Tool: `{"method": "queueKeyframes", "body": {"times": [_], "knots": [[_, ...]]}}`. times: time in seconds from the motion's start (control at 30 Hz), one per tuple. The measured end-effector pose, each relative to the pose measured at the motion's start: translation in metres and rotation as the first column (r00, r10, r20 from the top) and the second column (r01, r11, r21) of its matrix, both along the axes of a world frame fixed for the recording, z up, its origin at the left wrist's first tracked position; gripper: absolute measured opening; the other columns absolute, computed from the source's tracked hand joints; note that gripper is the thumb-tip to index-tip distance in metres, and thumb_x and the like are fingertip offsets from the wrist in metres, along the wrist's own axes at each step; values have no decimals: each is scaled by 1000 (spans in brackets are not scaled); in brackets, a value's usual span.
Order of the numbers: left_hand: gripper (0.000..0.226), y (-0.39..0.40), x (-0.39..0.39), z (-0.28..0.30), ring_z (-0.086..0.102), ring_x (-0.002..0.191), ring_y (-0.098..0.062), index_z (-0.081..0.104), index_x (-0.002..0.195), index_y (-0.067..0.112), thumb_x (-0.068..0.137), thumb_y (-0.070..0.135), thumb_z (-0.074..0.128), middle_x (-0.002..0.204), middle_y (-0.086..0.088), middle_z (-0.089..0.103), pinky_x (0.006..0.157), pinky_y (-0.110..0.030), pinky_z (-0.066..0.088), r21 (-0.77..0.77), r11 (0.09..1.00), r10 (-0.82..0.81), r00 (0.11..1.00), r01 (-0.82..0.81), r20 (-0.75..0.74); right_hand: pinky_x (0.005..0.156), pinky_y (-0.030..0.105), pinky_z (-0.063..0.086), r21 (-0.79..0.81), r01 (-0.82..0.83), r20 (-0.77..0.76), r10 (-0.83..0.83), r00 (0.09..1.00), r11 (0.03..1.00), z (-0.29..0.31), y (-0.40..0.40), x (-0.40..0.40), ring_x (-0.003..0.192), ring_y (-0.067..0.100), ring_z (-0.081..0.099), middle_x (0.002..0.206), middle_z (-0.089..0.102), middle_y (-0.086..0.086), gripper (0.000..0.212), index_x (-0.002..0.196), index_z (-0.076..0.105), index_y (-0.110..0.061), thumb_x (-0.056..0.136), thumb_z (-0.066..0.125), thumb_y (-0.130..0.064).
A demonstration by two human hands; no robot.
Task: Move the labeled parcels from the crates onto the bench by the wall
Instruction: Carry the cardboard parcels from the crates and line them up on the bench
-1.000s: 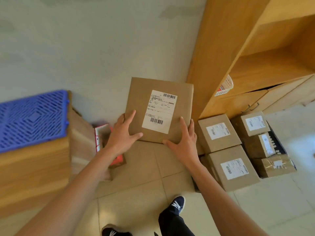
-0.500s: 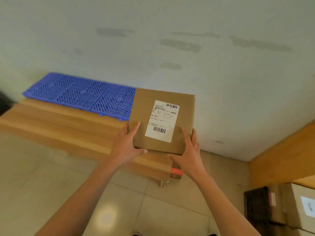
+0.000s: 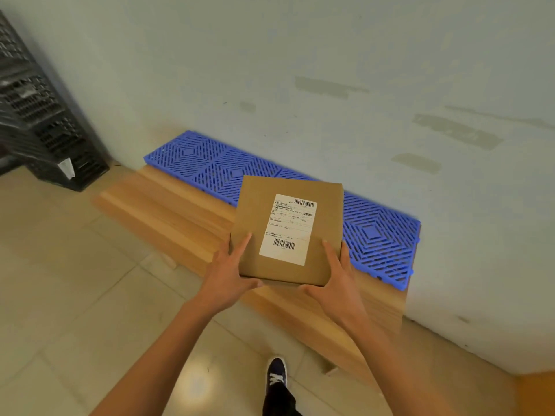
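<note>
- Head view: we grip a brown parcel (image 3: 288,232) from both sides, left hand (image 3: 229,277) at its near-left corner, right hand (image 3: 336,280) at its near-right, thumbs on top beside the white label (image 3: 288,229).
- The parcel hangs above the wooden bench (image 3: 168,208), near the blue grid mat (image 3: 375,235) along the wall (image 3: 300,55).
- Black crates (image 3: 39,115) stand stacked at far left.
</note>
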State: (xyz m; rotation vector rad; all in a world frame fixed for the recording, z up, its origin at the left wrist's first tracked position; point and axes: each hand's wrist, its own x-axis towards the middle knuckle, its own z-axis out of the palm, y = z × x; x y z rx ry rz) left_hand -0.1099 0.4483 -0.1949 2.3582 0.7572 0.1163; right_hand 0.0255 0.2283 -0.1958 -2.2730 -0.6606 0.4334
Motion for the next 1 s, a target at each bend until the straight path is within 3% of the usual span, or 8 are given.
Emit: {"method": "queueKeyframes", "body": {"times": [0.2, 0.43, 0.8, 1.0], "knots": [[115, 96, 53, -8, 21, 150, -28, 10, 158, 47, 72, 46, 87, 168, 0, -1, 118, -49, 32, 37, 999, 18, 999, -16, -44, 119, 50, 26, 18, -9, -50, 10, 999, 1000, -23, 100, 56, 154, 27, 6, 166, -17, -9, 119, 156, 4, -50, 70, 87, -44], [114, 198, 93, -7, 17, 152, -26, 12, 159, 43, 73, 43, 87, 168, 1, -2, 118, -48, 33, 28, 997, 74, 990, -71, -122, 118, 48, 30, -8, -69, -90, 68, 994, 998, -34, 210, 110, 153, 28, 11, 166, -16, -9, 121, 157, 4, -46, 69, 86, -46], [112, 343, 125, -25, 9, 154, -26, 5, 160, 40, 80, 36, 84, 167, 2, -16, 120, -45, 30, 0, 998, 57, 969, -58, -239, 113, 42, 36, -41, -129, -176, 119, 977, 991, -48, 360, 133, 153, 23, 16, 166, -20, -1, 120, 160, -1, -37, 76, 84, -44], [112, 466, 136, -46, 15, 153, -26, 10, 160, 40, 77, 37, 85, 168, -1, -12, 119, -47, 29, -12, 1000, 1, 963, -5, -269, 112, 44, 38, -87, -77, -185, 60, 981, 993, -67, 472, 131, 154, 23, 15, 167, -19, 1, 118, 160, 1, -38, 76, 83, -48]]}}
